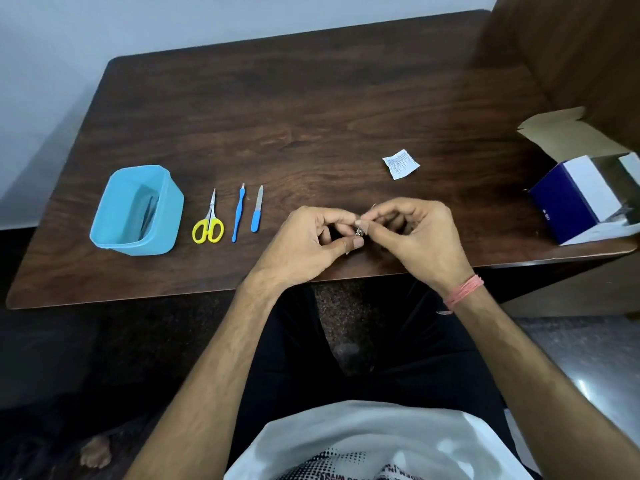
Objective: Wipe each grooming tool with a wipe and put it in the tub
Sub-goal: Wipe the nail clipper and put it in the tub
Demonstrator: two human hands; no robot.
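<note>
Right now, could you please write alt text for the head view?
Both hands, left hand and right hand, pinch a small metal tool above a dark wooden table. At left sit a blue tub, yellow scissors and two blue-handled tools.

Dark wood table point(311, 109); on it: tub point(136, 211), scissors point(209, 221), two blue tools point(238, 213), sachet point(401, 163), box point(581, 195).
</note>
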